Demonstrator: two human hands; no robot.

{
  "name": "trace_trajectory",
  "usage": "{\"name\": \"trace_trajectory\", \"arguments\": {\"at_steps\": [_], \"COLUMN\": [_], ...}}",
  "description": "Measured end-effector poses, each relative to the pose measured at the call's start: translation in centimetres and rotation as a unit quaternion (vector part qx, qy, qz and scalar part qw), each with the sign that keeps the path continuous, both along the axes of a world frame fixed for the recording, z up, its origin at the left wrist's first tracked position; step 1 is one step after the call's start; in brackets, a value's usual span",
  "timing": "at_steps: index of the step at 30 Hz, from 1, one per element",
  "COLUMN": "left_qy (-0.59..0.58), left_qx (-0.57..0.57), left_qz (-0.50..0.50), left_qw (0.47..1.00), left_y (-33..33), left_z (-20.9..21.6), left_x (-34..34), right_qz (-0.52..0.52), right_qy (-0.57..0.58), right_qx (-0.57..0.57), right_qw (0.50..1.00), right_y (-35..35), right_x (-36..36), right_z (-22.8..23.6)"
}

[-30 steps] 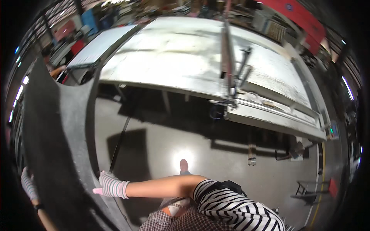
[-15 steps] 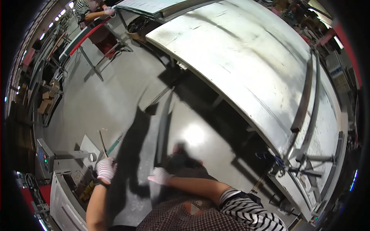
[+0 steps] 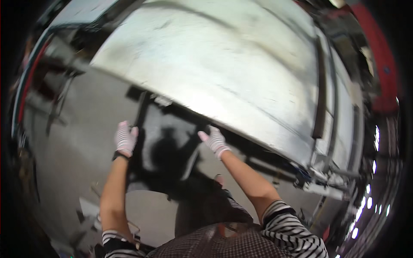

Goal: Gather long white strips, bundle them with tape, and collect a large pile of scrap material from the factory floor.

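Observation:
A dark, glossy sheet panel (image 3: 160, 150) lies low in front of me, between my two arms. Its far end reaches the shadow under the near edge of a large white-topped table (image 3: 206, 73). My left hand (image 3: 126, 139), in a striped pinkish glove, is closed around the panel's left edge. On the opposite edge, my right hand (image 3: 214, 141), gloved the same way, grips with its thumb toward the panel's middle. The fingers under the sheet are hidden. Reflections and shadow blur the panel's outline.
Dark rails (image 3: 322, 90) run along the table's right side, with a metal fixture (image 3: 329, 182) at its near right corner. A red-edged stand (image 3: 32, 81) is at far left. Grey floor (image 3: 81, 146) lies left of me, my leg below the panel.
My view has turned to the right. The panel has swung from my lower left toward the table, both hands going with it. My arms are stretched farther forward, and my right hand has moved away from my body.

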State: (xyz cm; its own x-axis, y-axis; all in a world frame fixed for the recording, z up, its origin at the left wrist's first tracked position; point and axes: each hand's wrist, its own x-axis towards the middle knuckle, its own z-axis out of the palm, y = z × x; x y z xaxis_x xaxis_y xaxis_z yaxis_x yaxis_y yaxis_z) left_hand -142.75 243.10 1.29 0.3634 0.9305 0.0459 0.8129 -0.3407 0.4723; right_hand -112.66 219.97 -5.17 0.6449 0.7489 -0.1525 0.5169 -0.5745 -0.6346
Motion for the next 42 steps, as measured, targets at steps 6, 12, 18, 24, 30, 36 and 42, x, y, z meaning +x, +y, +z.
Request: {"name": "trace_trajectory", "arguments": {"at_steps": [6, 12, 18, 24, 30, 36, 42], "left_qy": [-0.172, 0.010, -0.257, -0.115, -0.114, -0.196, -0.232], "left_qx": [-0.017, -0.262, -0.618, -0.599, -0.525, -0.485, -0.419], "left_qz": [-0.111, -0.070, 0.267, 0.152, 0.158, 0.071, 0.100], "left_qw": [0.979, 0.962, 0.694, 0.778, 0.829, 0.850, 0.872], "left_y": [0.6, -7.0, -18.4, -33.5, -43.8, -42.3, -48.6], "left_z": [-5.4, -15.4, -14.1, -11.3, -5.6, 1.0, 1.1], "left_x": [9.1, -5.3, -17.9, -13.4, -5.4, 8.7, 0.4], "right_qz": [0.006, -0.215, -0.424, -0.348, -0.317, -0.244, -0.148], "right_qy": [0.162, -0.217, -0.181, -0.059, -0.007, -0.104, -0.136], "right_qx": [0.000, -0.025, -0.143, 0.100, 0.051, 0.038, -0.232], "right_qw": [0.987, 0.952, 0.876, 0.930, 0.947, 0.963, 0.952], "right_y": [-10.6, -21.7, -37.4, -36.4, -26.7, -30.5, -27.1], "right_x": [3.9, 19.8, 47.2, 57.5, 49.3, 38.4, 30.5], "right_z": [7.1, 19.9, 14.8, 12.8, 13.8, 11.5, 12.2]}}
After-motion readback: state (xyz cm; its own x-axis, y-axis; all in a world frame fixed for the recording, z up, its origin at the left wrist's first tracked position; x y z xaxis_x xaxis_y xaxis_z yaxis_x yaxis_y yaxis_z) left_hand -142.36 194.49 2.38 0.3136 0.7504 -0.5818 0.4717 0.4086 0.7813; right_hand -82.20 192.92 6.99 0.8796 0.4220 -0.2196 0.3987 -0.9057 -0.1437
